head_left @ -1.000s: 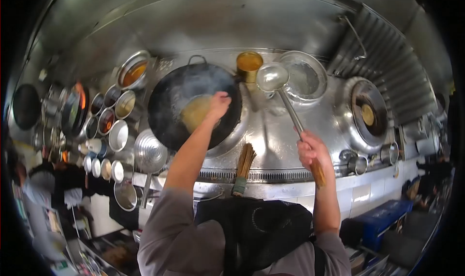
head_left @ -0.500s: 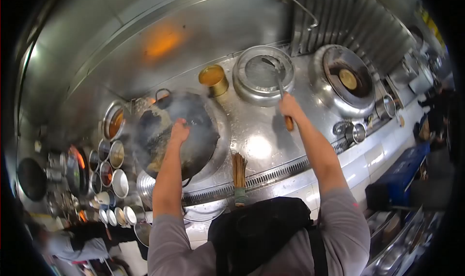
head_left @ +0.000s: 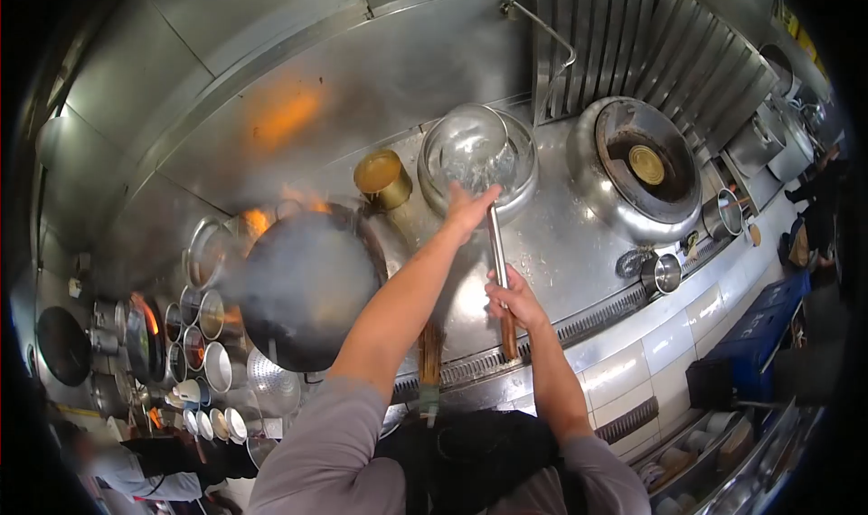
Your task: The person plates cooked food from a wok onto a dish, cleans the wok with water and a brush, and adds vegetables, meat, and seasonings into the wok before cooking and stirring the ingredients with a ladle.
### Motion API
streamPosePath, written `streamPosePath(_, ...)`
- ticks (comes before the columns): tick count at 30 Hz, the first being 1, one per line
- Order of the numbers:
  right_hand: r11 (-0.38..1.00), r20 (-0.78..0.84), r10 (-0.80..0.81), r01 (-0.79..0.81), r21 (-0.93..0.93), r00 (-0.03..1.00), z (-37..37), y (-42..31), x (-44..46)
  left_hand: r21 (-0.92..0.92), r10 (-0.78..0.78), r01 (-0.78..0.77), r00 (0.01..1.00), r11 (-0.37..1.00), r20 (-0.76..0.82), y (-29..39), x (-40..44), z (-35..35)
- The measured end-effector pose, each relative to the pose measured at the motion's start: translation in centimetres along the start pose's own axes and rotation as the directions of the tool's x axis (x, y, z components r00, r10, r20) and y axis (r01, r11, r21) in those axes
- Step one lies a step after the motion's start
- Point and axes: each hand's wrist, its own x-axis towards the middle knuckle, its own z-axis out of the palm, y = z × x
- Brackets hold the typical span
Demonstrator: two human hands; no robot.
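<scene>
Head view: right hand (head_left: 515,298) grips ladle (head_left: 498,248) low; left hand (head_left: 468,211), fingers spread, near upper shaft. Blurred ladle head seems over steel pot (head_left: 528,173), one o'clock. Smoking wok (head_left: 312,284) between eight and nine, flames (head_left: 259,220) at its eleven.

The right hand (head_left: 514,300) grips the ladle (head_left: 497,244) near the near edge of the worktop (head_left: 561,271). The left hand (head_left: 468,212), fingers spread, is over the pot (head_left: 527,185) toward the back edge; contact with the ladle is unclear. Toward the left end, the wok (head_left: 312,284) steams, flames (head_left: 258,221) behind it.
</scene>
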Motion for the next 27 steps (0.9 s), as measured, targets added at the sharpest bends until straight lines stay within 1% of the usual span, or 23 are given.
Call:
streamPosePath(1, 0.992, -0.062, -0.022, 0.014, -0.125, 0.998, -0.3, 0.6, 1.6, -0.002, -0.012, 0.012, 1.000, 1.000, -0.006, 1.4, -0.1, 0.5)
streamPosePath(3, 0.917, -0.158, -0.052, -0.015, -0.399, 0.986, -0.3, -0.7, 3.7, -0.053, -0.050, 0.070, 0.949, 0.996, 0.313, 4.0, -0.7, 0.7)
streamPosePath(4, 0.784, -0.159, -0.260, 0.112, -0.610, 0.952, -1.8, 0.3, 5.9, -0.059, -0.063, 0.085, 0.952, 0.995, 0.300, 4.2, -1.3, 0.5)
streamPosePath(5, 0.583, -0.095, -0.449, 0.211, -0.784, 0.888, -3.8, 1.7, 8.2, 0.145, 0.069, -0.121, 0.944, 0.982, 0.323, 4.3, -1.7, -0.1)
streamPosePath(6, 0.466, -0.077, -0.601, 0.270, -0.843, 0.796, -4.6, 1.3, 9.7, 0.340, 0.179, -0.309, 0.914, 0.888, 0.363, 4.0, -2.1, -1.2)
streamPosePath(7, 0.340, -0.036, -0.725, 0.313, -0.887, 0.688, -5.4, 0.8, 10.8, 0.347, 0.150, -0.264, 0.935, 0.900, 0.321, 3.1, -2.9, -3.0)
streamPosePath(8, 0.314, -0.069, -0.670, 0.199, -0.928, 0.739, -6.2, -0.6, 11.5, 0.344, 0.295, -0.452, 0.858, 0.823, 0.421, 1.8, -4.2, -5.3)
streamPosePath(9, 0.270, -0.099, -0.615, 0.091, -0.959, 0.782, -6.7, -2.6, 11.6, 0.327, 0.414, -0.619, 0.750, 0.714, 0.516, 0.4, -5.7, -7.9)
streamPosePath(10, 0.243, -0.109, -0.580, 0.044, -0.969, 0.807, -6.5, -4.6, 11.3, 0.301, 0.445, -0.632, 0.742, 0.714, 0.502, -1.9, -6.9, -10.6)
streamPosePath(11, -0.095, 0.241, -0.731, 0.255, -0.962, 0.639, -9.8, -4.6, 13.7, 0.274, 0.481, -0.650, 0.729, 0.708, 0.487, -4.1, -8.4, -13.6)
streamPosePath(13, -0.209, 0.198, -0.613, 0.084, -0.974, 0.765, -10.7, -6.8, 15.1, 0.361, 0.358, -0.504, 0.843, 0.785, 0.401, -5.0, -13.3, -20.9)
streamPosePath(14, 0.012, -0.013, -0.456, -0.009, -1.000, 0.890, -8.0, -8.8, 14.3, 0.416, 0.340, -0.443, 0.891, 0.794, 0.300, -6.8, -15.3, -24.2)
streamPosePath(15, 0.197, -0.202, -0.234, -0.158, -0.968, 0.951, -5.1, -10.5, 13.4, 0.462, 0.320, -0.375, 0.927, 0.803, 0.196, -8.7, -17.5, -27.1)
streamPosePath(16, 0.424, -0.218, -0.147, -0.137, -0.895, 0.965, -6.0, -10.4, 14.6, 0.512, 0.364, -0.324, 0.931, 0.795, 0.024, -9.2, -20.2, -29.7)
streamPosePath(17, 0.626, -0.217, -0.049, -0.139, -0.767, 0.975, -7.2, -10.7, 15.9, 0.556, 0.388, -0.276, 0.917, 0.784, -0.091, -11.3, -22.5, -32.4)
streamPosePath(18, 0.812, -0.223, 0.030, -0.154, -0.563, 0.974, -7.3, -10.7, 15.3, 0.573, 0.293, -0.158, 0.944, 0.804, -0.150, -11.4, -24.9, -34.8)
streamPosePath(19, 0.933, -0.209, 0.111, -0.174, -0.314, 0.972, -7.2, -10.8, 14.2, 0.600, 0.224, -0.096, 0.964, 0.794, -0.142, -12.7, -27.1, -36.5)
streamPosePath(20, 0.935, -0.205, 0.246, -0.288, -0.209, 0.947, -7.2, -11.2, 13.4, 0.626, 0.157, -0.039, 0.978, 0.779, -0.134, -14.0, -28.6, -37.8)
streamPosePath(21, 0.909, -0.195, 0.379, -0.403, -0.107, 0.905, -7.1, -11.5, 12.4, 0.616, 0.142, -0.003, 0.974, 0.787, -0.177, -14.9, -29.6, -38.1)
streamPosePath(23, 0.948, -0.249, 0.263, -0.298, -0.115, 0.932, -3.7, -10.9, 8.6, 0.701, 0.383, -0.219, 0.920, 0.678, -0.083, -16.2, -30.3, -37.6)
streamPosePath(24, 0.938, -0.240, 0.281, -0.318, -0.136, 0.929, -1.9, -10.9, 6.7, 0.697, 0.366, -0.190, 0.924, 0.692, -0.111, -16.6, -30.4, -37.2)
streamPosePath(26, 0.949, -0.090, 0.244, -0.257, -0.183, 0.966, 2.2, -11.4, 3.5, 0.679, 0.279, -0.124, 0.952, 0.723, -0.124, -17.0, -29.8, -36.2)
streamPosePath(27, 0.944, -0.087, 0.252, -0.265, -0.198, 0.964, 4.8, -11.8, 2.1, 0.672, 0.272, -0.111, 0.952, 0.732, -0.138, -16.9, -29.8, -35.7)
